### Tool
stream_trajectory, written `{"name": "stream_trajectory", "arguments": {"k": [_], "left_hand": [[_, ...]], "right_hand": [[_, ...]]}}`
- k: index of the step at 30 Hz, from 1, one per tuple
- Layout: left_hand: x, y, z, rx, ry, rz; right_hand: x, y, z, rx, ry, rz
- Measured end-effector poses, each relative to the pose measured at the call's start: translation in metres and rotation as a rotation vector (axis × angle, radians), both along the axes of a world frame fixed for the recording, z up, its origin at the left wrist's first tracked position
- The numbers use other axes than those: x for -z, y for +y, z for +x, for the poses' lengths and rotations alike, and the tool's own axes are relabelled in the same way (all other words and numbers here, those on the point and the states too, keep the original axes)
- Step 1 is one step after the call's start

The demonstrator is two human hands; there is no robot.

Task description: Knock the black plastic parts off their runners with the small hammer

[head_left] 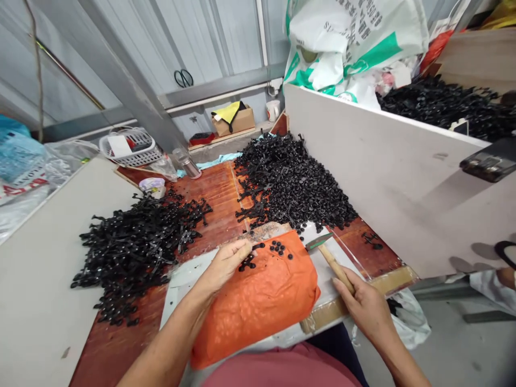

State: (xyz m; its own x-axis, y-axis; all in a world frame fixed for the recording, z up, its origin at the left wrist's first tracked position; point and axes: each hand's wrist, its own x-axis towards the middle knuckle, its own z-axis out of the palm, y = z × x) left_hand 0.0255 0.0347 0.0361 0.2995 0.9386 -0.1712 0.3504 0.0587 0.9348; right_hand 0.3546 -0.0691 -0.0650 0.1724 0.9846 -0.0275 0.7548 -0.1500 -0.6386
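Note:
My right hand [365, 303] is wrapped round the wooden handle of a small hammer [336, 269], whose green-painted head is raised at the right edge of an orange bag [258, 306]. Over the bag's upper left part, my left hand [229, 260] pinches black plastic pieces [248, 263] with knobbed ends; how many it holds I cannot tell. Several small black round caps [278, 248] lie loose on the bag, just right of my left fingertips. The bag looks lumpy and rests on a pale board [185, 279].
A big heap of black parts [298, 183] lies behind the bag, and another pile [137, 247] is at left. Grey panels [387, 177] flank the reddish wooden table [213, 185]. A steel cup [187, 164] and a white basket [129, 148] stand at the back left.

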Motion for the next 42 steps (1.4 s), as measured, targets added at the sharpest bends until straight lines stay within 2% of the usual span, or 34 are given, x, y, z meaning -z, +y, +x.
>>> {"name": "stream_trajectory", "arguments": {"k": [3,7,12,16,26,42], "left_hand": [[0.018,0.005,-0.004,0.066,0.199,0.084],[0.040,0.015,-0.001,0.117,0.339,0.144],[0.055,0.021,0.005,0.114,0.423,0.176],[0.057,0.023,0.008,0.098,0.450,0.164],[0.051,0.022,0.016,0.119,0.507,0.189],[0.056,0.022,0.014,0.117,0.533,0.184]], "right_hand": [[0.000,-0.001,-0.001,0.008,-0.039,0.004],[-0.003,-0.002,-0.003,0.014,-0.073,0.030],[-0.008,-0.003,-0.006,0.021,-0.102,0.030],[-0.007,-0.002,-0.006,0.001,-0.104,0.024],[-0.009,-0.002,-0.007,0.010,-0.149,0.019],[-0.007,-0.003,-0.007,0.013,-0.183,0.019]]}}
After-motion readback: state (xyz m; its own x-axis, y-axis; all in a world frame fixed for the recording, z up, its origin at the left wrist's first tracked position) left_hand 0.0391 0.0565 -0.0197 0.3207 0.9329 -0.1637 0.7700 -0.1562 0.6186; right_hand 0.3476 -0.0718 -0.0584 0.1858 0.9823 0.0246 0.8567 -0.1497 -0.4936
